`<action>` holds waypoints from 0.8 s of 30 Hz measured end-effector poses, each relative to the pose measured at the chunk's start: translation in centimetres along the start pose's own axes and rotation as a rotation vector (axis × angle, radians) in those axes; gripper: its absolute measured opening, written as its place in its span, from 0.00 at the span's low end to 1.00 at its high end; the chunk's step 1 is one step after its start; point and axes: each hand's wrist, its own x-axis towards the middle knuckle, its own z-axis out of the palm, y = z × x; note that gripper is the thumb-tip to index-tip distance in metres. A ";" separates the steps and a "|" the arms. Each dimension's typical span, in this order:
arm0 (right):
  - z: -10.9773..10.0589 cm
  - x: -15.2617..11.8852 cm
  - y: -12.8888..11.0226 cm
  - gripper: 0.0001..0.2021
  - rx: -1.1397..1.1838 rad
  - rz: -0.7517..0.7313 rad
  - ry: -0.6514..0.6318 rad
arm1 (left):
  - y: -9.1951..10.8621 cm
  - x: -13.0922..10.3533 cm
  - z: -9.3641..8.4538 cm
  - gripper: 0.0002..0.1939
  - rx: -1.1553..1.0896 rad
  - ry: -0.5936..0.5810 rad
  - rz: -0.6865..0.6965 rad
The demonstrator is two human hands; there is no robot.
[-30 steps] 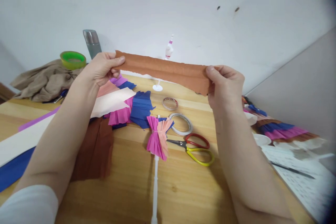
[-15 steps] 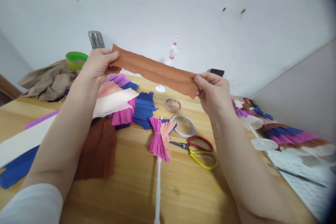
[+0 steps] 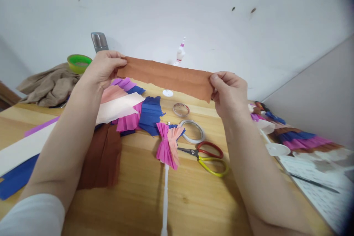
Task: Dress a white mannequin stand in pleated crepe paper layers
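Note:
A strip of brown crepe paper [image 3: 167, 77] is stretched between my two hands above the table. My left hand [image 3: 106, 67] pinches its left end, and my right hand [image 3: 229, 90] pinches the right end between thumb and fingers. Below the strip, a white stick [image 3: 165, 199] lies on the table with a gathered pink and peach paper piece [image 3: 167, 145] at its top. Red and yellow handled scissors [image 3: 206, 156] lie just right of that piece, their blade tips close to it. Two tape rolls, one smaller [image 3: 181, 110] and one larger [image 3: 193, 131], lie behind the scissors.
Pink, blue and white paper pieces [image 3: 151, 114] and a dark brown sheet [image 3: 102, 158] lie at the left. Farther back are a green bowl [image 3: 79, 64], brown cloth [image 3: 52, 84] and a metal flask [image 3: 99, 41]. At right are layered paper [image 3: 306, 142] and a pen [image 3: 315, 182].
The brown strip is more level and pulled straighter. My right hand has moved slightly right and up, and the left end of the strip has dropped a little.

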 end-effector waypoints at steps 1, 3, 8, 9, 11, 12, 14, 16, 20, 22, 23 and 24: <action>0.0 0.0 0.0 0.15 -0.004 -0.009 0.001 | 0.1 -0.1 0.0 0.08 0.008 0.004 0.000; -0.1 0.0 -0.1 0.16 -0.007 -0.011 0.004 | 0.2 -0.2 0.1 0.08 0.026 0.002 -0.005; -0.4 0.2 0.1 0.16 0.012 0.011 0.020 | -0.1 -0.1 0.2 0.08 0.056 -0.027 -0.028; -0.5 0.2 0.2 0.16 0.018 0.016 0.016 | -0.3 0.1 0.2 0.07 0.065 -0.026 -0.029; -0.8 0.4 0.4 0.16 0.029 0.019 -0.007 | -0.7 0.4 0.3 0.06 0.076 -0.020 -0.022; -1.0 0.6 0.5 0.15 0.031 0.018 -0.020 | -0.9 0.7 0.3 0.06 0.076 -0.012 -0.019; -1.2 0.7 0.6 0.15 0.033 0.019 -0.039 | -1.3 1.1 0.4 0.06 0.070 0.003 -0.012; -1.3 0.8 0.6 0.14 0.038 0.030 -0.047 | -1.6 1.3 0.5 0.06 0.070 0.001 -0.016; -1.3 0.8 0.4 0.12 0.053 0.048 -0.036 | -1.6 1.2 0.5 0.07 0.047 -0.009 -0.007; -1.4 0.8 0.4 0.12 0.044 0.039 -0.034 | -1.4 1.0 0.4 0.07 0.024 -0.007 0.001; -1.4 0.9 0.5 0.12 0.038 0.032 -0.036 | -1.2 0.9 0.3 0.08 0.015 -0.008 0.002; -1.4 0.9 0.5 0.12 0.034 0.027 -0.036 | -1.1 0.7 0.2 0.09 0.010 -0.011 0.002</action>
